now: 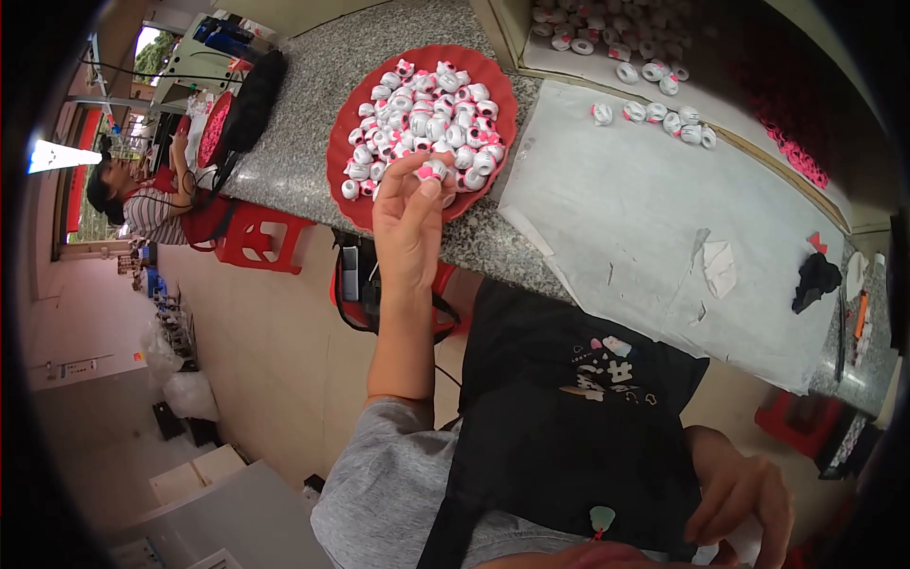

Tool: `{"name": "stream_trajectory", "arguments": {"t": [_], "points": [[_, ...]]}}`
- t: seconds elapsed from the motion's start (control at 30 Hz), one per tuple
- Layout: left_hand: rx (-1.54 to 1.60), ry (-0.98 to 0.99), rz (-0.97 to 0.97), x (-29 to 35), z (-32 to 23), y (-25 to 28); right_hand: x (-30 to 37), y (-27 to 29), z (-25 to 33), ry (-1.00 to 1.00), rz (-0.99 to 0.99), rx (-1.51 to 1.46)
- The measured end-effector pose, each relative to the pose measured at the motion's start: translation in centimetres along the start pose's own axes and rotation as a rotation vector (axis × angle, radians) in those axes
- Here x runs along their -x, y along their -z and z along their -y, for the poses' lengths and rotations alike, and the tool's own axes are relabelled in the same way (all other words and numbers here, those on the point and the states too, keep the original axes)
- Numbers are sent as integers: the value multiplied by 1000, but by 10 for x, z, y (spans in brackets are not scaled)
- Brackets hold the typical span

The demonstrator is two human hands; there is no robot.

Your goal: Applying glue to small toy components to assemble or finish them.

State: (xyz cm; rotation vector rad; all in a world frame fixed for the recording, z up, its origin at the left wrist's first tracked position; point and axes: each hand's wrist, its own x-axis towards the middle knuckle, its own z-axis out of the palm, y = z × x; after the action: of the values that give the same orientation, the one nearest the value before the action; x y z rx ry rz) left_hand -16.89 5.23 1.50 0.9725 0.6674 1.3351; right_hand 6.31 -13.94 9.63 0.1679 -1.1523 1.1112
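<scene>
My left hand point(409, 232) reaches over a red scalloped plate point(343, 194). Between thumb and fingers it pinches a small round white-and-pink piece point(431, 173). The plate is heaped with several similar white pieces point(417, 119) that have pink parts and dark openings. Down at the lower right, my right hand point(744, 498) is raised close to my body beside the black apron point(569, 446). Its fingers are curled, and something white point(747, 541) shows beneath them, too little seen to name.
A white sheet point(616, 228) covers the speckled stone counter point(318, 85). On it lie a row of white pieces point(654, 114), a torn scrap point(718, 268) and a black cloth point(815, 282). More pieces point(616, 24) fill a shelf. A person point(142, 204) sits at the left near a red stool point(261, 237).
</scene>
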Motion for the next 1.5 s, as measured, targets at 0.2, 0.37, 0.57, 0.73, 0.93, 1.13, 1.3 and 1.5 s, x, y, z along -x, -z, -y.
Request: {"name": "stream_trajectory", "arguments": {"t": [0.2, 0.37, 0.57, 0.73, 0.93, 1.13, 1.3, 1.5], "points": [[-547, -253, -166, -6, -21, 16, 2, 8, -9, 121, 104, 54], [-1390, -599, -89, -28, -20, 13, 18, 23, 5, 131, 240, 76], [-1085, -707, 472, -31, 15, -98, 29, 23, 1, -196, -757, 486], [-1027, -772, 701, -63, 76, -168, 45, 43, 1, -377, -805, 515], [-1418, -939, 883, -74, 137, -191, 51, 44, 6, -477, -847, 650], [-1323, -896, 820, -51, 118, -182, 60, 46, 5, -446, -851, 686], [-620, -124, 738, -21, 68, -149, 51, 53, -1, -427, -937, 830], [86, 354, 469, 13, 60, -104, 36, 66, -13, -185, -915, 672]]}}
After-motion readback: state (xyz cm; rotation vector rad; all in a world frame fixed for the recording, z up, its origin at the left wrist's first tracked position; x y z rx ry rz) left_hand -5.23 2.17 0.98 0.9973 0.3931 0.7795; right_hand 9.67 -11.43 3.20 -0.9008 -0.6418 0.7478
